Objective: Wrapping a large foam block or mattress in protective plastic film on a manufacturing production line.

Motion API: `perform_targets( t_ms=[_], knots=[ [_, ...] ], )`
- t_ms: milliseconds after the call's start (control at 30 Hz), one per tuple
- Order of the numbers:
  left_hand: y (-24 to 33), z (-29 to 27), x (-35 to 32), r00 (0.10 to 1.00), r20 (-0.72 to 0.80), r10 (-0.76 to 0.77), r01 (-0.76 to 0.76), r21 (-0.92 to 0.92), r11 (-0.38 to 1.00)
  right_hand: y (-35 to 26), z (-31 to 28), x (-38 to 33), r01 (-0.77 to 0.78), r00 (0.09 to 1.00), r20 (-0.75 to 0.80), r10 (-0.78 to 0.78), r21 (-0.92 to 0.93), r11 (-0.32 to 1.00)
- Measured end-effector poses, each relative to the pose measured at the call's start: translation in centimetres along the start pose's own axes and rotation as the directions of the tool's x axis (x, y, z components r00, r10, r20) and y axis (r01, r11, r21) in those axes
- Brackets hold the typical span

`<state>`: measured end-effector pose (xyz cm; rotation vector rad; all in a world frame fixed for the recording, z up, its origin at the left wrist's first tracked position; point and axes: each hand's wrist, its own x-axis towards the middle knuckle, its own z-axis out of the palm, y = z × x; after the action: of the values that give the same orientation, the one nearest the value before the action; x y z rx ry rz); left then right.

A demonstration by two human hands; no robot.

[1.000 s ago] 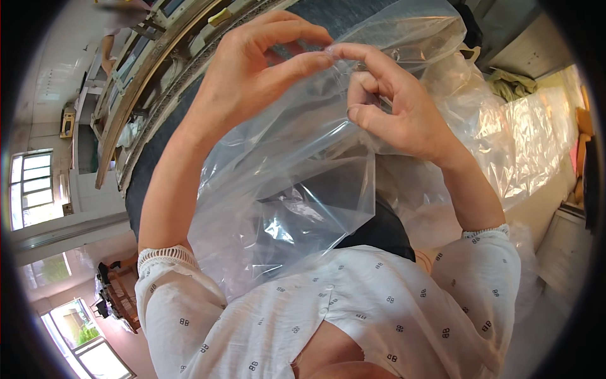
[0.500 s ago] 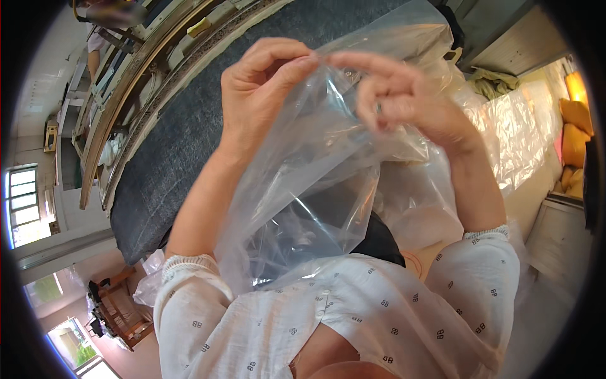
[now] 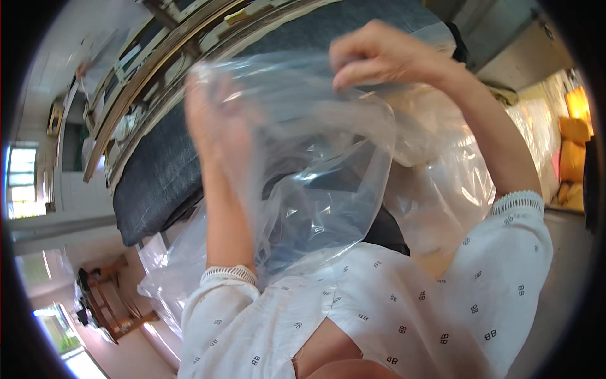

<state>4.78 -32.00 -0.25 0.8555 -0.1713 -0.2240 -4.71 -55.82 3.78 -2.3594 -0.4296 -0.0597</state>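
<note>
Two hands worked at a clear plastic bag [image 3: 315, 183] held up above the dark grey cushion [image 3: 158, 170], seemingly at the step of spreading its mouth. Inside the bag, the left hand [image 3: 218, 126] lay blurred, grip unclear; the right hand [image 3: 379, 54] pinched its upper edge, and parting the film further looked due.

Left hand [image 3: 218, 126] raised, spread, right hand [image 3: 379, 57] pinching
</note>
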Motion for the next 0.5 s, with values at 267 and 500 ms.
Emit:
perform_targets(
  t_ms=[267,500],
  knots=[
    [20.7,-29.2,0.0,0.601,0.115,0.791,-0.113,0.992,-0.058,12.1,2.5,-14.7,-0.155,0.681,0.400,0.613,-0.740,0.654],
    [28.5,-41.3,-1.8,0.589,0.106,0.801,0.179,0.950,-0.257,12.8,-3.9,-17.2,-0.252,0.696,0.031,0.717,-0.925,0.285]
  ],
)
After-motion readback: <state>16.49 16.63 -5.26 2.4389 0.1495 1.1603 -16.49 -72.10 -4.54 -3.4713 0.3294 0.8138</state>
